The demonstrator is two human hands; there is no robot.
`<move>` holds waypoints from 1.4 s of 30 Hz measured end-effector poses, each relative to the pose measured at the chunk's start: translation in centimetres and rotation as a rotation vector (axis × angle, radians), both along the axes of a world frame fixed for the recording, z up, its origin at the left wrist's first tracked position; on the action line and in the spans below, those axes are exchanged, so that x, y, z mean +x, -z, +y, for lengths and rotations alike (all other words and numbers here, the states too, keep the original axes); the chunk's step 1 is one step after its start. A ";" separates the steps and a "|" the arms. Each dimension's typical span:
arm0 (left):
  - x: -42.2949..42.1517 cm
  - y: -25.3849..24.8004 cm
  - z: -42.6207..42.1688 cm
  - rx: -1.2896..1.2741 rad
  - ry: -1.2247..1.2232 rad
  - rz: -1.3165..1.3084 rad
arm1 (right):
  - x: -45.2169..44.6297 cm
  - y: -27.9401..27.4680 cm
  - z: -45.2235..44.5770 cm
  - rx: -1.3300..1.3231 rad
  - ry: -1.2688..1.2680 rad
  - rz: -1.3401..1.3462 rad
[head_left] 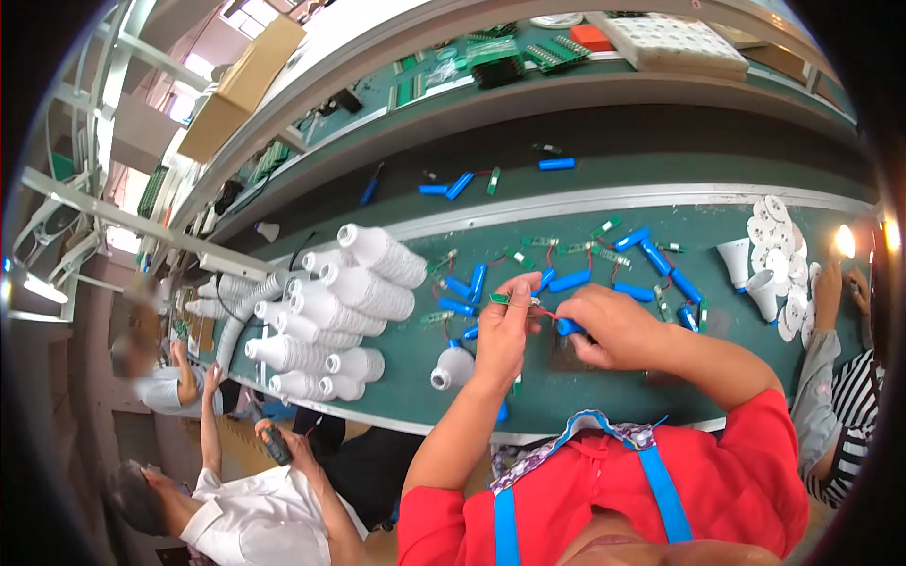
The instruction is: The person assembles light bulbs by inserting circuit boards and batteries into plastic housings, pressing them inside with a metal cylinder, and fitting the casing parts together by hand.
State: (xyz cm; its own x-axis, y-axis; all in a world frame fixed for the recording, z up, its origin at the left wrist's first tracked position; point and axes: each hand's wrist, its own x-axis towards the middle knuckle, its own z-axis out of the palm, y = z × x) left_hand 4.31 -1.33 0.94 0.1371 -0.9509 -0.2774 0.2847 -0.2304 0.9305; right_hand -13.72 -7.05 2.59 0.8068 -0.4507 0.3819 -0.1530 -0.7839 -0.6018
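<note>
Between the thumb and fingers of my left hand point(505, 330) is a small green circuit board point(500, 298). My right hand point(613, 325) is closed around a blue cylindrical battery point(567, 326), and a short red wire shows between the two hands. Both hands are above the green tabletop point(415, 349). Beyond them lie several blue batteries point(570, 281) wired to small green boards. Just left of my left hand, a white cone-shaped housing point(453, 368) lies on its side. My right palm hides part of the battery.
Stacked white housings point(354, 292) fill the left side. White discs point(776, 236) and white cups point(762, 292) lie at the right, near a co-worker's hand point(828, 283) and a lit bulb point(845, 241). A person at lower left holds a power screwdriver point(274, 440).
</note>
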 end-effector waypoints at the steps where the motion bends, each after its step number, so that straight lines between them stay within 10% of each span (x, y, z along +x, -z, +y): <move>1: 0.1 0.0 1.0 -0.035 -0.041 0.062 | 0.1 0.6 1.0 0.099 0.051 -0.061; 4: -0.3 0.3 3.7 -0.155 -0.110 0.181 | 1.0 0.9 4.1 1.061 -0.007 -0.096; 8: -0.7 0.6 7.0 -0.267 -0.029 0.202 | 2.8 1.1 6.7 1.477 -0.008 -0.198; 22: 0.8 0.8 13.7 -0.348 0.142 0.050 | 2.1 1.1 9.6 1.373 -0.052 -0.097; 26: 5.1 1.5 14.2 -0.249 -0.379 -0.949 | 1.5 2.6 9.1 1.517 0.065 -0.348; 29: 8.6 5.3 13.2 -0.293 -0.269 -1.425 | 1.4 2.8 9.2 1.576 0.090 -0.372; 42: 6.9 3.5 14.6 -0.276 -0.402 0.447 | 3.3 1.7 9.7 1.391 0.105 -0.416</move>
State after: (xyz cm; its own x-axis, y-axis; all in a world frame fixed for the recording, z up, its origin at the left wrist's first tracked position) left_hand 11.19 13.23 -2.59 0.4243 -0.8941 -0.1431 0.6715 0.2047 0.7122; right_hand -10.38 2.66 0.87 0.6900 -0.6925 -0.2106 0.1992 0.4614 -0.8646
